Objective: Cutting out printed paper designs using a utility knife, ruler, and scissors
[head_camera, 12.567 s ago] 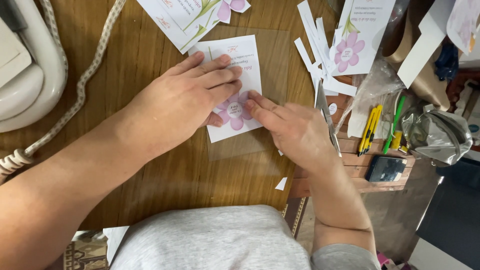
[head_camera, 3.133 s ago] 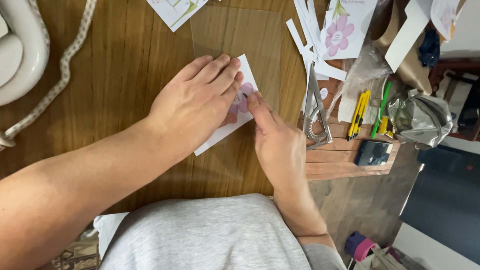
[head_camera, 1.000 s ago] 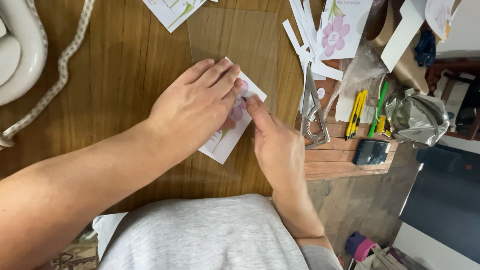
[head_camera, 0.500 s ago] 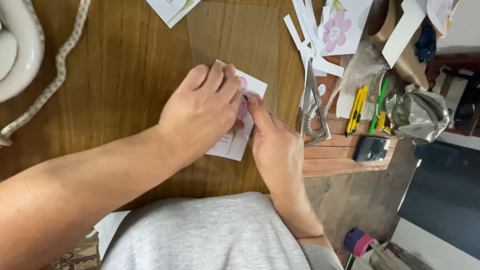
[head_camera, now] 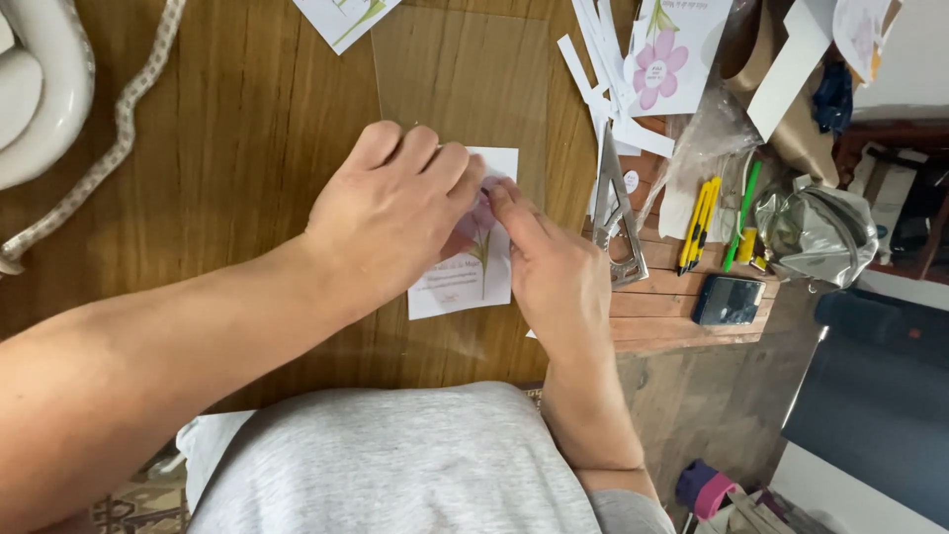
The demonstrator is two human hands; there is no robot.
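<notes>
A small white card (head_camera: pixel 465 282) with a pink flower print lies on a clear plastic sheet (head_camera: pixel 465 79) on the wooden table (head_camera: pixel 237 158). My left hand (head_camera: pixel 395 213) rests flat on the card's upper part, fingers together and pressing down. My right hand (head_camera: pixel 549 262) lies beside it, index fingertip touching the card near the flower. The flower is mostly hidden under my fingers.
A metal set square (head_camera: pixel 618 213) sits right of my right hand. Yellow and green cutters (head_camera: pixel 707 222), a dark phone (head_camera: pixel 727 300) and a silver pouch (head_camera: pixel 816 232) lie further right. White paper strips (head_camera: pixel 603 69) and another flower card (head_camera: pixel 672 49) are at the top. White cord (head_camera: pixel 109 148) at left.
The card has turned from tilted to roughly upright under my hands. Both hands stay pressed on it, shifted slightly with the card.
</notes>
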